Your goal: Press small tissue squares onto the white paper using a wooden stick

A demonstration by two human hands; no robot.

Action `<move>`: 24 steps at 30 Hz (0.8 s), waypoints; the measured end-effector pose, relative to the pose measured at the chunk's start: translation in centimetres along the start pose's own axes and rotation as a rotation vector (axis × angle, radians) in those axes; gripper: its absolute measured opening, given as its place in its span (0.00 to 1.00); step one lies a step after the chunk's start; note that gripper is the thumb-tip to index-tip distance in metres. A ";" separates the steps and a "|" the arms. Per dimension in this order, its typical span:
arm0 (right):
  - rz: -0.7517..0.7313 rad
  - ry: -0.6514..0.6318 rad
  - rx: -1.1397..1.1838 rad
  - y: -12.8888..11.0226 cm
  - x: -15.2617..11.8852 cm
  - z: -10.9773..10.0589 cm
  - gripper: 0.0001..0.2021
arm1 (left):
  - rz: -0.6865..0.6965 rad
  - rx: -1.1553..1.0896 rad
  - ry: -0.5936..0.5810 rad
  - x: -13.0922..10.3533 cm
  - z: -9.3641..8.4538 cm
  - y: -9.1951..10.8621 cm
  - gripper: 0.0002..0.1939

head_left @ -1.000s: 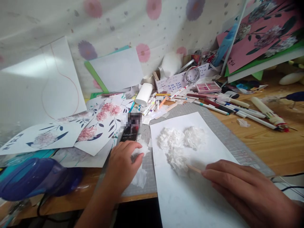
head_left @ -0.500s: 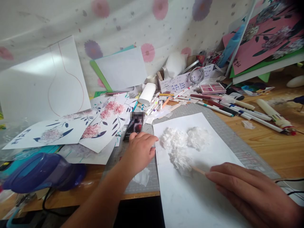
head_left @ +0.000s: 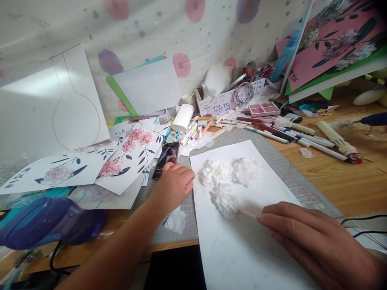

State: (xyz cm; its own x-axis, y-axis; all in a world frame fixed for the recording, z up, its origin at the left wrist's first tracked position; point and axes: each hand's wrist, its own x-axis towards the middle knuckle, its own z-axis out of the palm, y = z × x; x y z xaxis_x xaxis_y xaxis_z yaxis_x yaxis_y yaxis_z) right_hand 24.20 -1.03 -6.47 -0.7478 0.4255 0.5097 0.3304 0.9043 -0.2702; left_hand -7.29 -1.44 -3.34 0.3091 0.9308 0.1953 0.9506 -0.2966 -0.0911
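Note:
A white paper sheet (head_left: 256,237) lies on a grey cutting mat (head_left: 290,177). White crumpled tissue clusters (head_left: 225,181) are stuck on its upper part. My right hand (head_left: 317,241) rests on the sheet and holds a thin wooden stick (head_left: 247,213), whose tip touches the lowest tissue cluster. My left hand (head_left: 173,186) lies curled on the mat just left of the sheet, beside a black phone (head_left: 165,159). I cannot tell whether it holds anything. A scrap of white tissue (head_left: 175,220) lies below that hand.
Flower pictures on paper (head_left: 121,161) lie at the left. A blue hair dryer (head_left: 48,223) sits at the front left edge. Several pens and markers (head_left: 290,135), a white tube (head_left: 181,119) and a pink paint tray (head_left: 264,108) crowd the back. Black cables (head_left: 363,225) run at the right.
My left hand has moved right from the tissue scrap near the phone to the left edge of the sheet. The right hand and stick have stayed in place.

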 end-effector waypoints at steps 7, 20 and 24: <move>0.053 0.020 0.039 -0.1 0.0 -0.4 0.13 | -0.099 -0.181 -0.065 -1.5 -2.6 3.4 0.16; 0.029 -0.002 0.039 0.3 -0.4 -0.2 0.14 | -0.150 -0.050 0.101 -2.5 -0.4 6.1 0.08; 0.034 -0.004 0.051 0.3 -0.5 -0.2 0.15 | -0.217 -0.172 0.039 -2.4 -0.9 5.6 0.04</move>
State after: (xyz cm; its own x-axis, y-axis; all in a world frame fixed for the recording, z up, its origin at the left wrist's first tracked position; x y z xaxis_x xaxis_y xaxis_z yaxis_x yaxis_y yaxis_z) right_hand 24.78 -0.98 -6.67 -0.7390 0.4560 0.4959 0.3261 0.8863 -0.3289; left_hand -2.68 -5.48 -3.45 0.0954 0.9686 0.2295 0.9843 -0.1262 0.1235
